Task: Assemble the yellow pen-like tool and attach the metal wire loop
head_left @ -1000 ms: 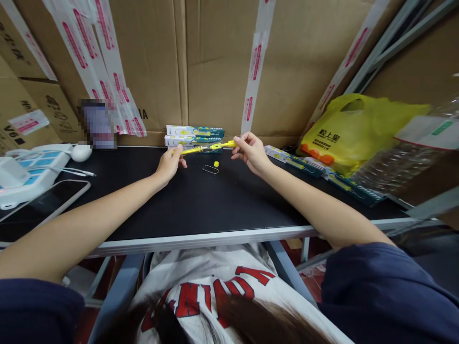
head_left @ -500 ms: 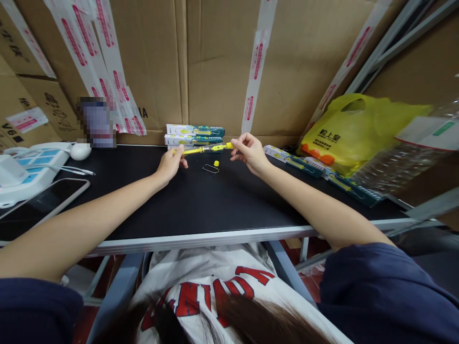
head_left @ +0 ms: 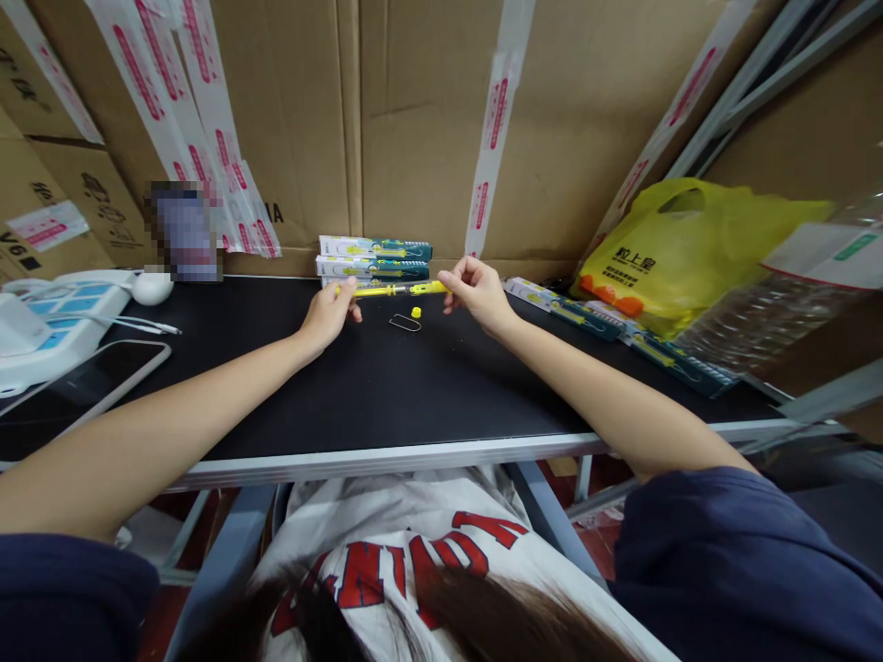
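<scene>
A slim yellow pen-like tool (head_left: pixel 378 291) is held level between my two hands, above the black tabletop (head_left: pixel 400 395). My left hand (head_left: pixel 329 313) pinches its left end with thumb and fingers. At the right end, my right hand (head_left: pixel 475 294) grips the thicker yellow part (head_left: pixel 428 288). A short metallic section shows between the two yellow parts. Beneath it on the table lie a small yellow cap (head_left: pixel 416 313) and a thin bent wire loop (head_left: pixel 405 324), neither touched by a hand.
Printed boxes (head_left: pixel 376 248) are stacked behind my hands against cardboard. More boxes (head_left: pixel 562 308) lie at right, before a yellow plastic bag (head_left: pixel 690 248) and a clear bottle (head_left: pixel 751 313). At left are a power strip (head_left: pixel 75 313), cables and a phone (head_left: pixel 83 391).
The tool has turned from slightly slanted to nearly level as its right end dropped a little with my right hand. A metallic section now shows at its middle. Both hands keep hold.
</scene>
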Tool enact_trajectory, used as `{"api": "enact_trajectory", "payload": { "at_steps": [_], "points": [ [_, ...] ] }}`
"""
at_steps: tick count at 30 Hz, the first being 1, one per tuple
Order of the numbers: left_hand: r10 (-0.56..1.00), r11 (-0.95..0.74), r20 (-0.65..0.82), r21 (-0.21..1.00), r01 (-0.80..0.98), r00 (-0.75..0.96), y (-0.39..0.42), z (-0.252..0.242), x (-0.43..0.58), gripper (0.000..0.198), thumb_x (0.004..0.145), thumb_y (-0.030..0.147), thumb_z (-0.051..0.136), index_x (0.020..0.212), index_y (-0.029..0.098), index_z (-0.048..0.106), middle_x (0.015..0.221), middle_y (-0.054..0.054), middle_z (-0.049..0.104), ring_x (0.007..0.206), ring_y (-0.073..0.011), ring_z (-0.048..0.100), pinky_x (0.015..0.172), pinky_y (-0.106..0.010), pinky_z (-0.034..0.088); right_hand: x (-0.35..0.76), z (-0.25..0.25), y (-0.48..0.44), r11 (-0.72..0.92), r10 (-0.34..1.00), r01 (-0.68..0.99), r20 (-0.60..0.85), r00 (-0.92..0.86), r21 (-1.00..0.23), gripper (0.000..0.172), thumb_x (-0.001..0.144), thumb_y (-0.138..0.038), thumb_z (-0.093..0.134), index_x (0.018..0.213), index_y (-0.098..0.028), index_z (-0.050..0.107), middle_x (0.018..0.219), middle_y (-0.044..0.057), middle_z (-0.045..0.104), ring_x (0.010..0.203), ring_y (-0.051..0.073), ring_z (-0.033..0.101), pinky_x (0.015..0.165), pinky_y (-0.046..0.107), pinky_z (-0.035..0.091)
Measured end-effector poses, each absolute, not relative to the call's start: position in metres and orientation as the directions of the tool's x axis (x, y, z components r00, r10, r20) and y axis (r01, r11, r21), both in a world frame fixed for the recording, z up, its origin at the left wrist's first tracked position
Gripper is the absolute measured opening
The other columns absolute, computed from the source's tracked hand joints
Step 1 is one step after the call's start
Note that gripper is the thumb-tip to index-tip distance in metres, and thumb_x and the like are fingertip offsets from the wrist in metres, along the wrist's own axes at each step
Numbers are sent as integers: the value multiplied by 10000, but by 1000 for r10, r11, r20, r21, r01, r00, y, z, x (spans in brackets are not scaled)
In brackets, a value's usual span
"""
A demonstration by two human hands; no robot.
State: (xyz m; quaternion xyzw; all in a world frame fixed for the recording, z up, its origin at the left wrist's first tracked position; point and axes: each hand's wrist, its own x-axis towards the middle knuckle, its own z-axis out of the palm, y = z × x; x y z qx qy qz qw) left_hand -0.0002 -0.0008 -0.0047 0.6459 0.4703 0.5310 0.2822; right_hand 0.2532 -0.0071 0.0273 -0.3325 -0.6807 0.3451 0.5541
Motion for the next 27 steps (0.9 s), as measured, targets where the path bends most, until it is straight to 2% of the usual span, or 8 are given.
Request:
{"api": "enact_trajectory", "payload": {
  "at_steps": [5,9,12,18,27],
  "points": [
    [900,-410,436,852,325,-10,0,-4,-1,339,960,460,451,756,198,521,541,11,596,560,-128,594,615,-263,448,257,29,-6,501,849,57,478,-224,-863,527,705,-654,721,748,-227,415,608,-37,618,459,71,532,410,214,495],
    [901,-405,433,862,306,-28,-2,-3,-1,335,963,445,453,741,200,510,533,12,591,549,-122,591,605,-253,443,260,32,-5,463,856,38,435,-281,-886,460,732,-521,757,799,-234,404,632,-54,623,468,74,548,436,223,514],
    [902,-401,430,865,303,-35,-4,-1,1,334,964,435,459,733,200,512,531,9,594,545,-120,589,596,-248,436,261,32,-4,475,844,32,445,-301,-879,434,768,-487,732,834,-243,379,609,-70,624,435,71,536,426,214,490],
    [901,-399,432,862,311,-43,-7,1,2,325,972,408,438,732,201,508,532,8,594,555,-124,584,602,-251,439,261,31,-3,495,830,60,451,-328,-867,457,778,-582,691,897,-240,413,562,-71,636,382,72,506,395,199,447],
    [884,-432,468,828,357,-16,-6,-1,1,325,968,437,436,763,205,533,557,-2,613,588,-138,568,612,-269,419,258,27,-7,492,843,107,443,-304,-864,521,789,-728,585,805,-241,400,421,-91,537,314,53,348,321,172,306]
  ]
}}
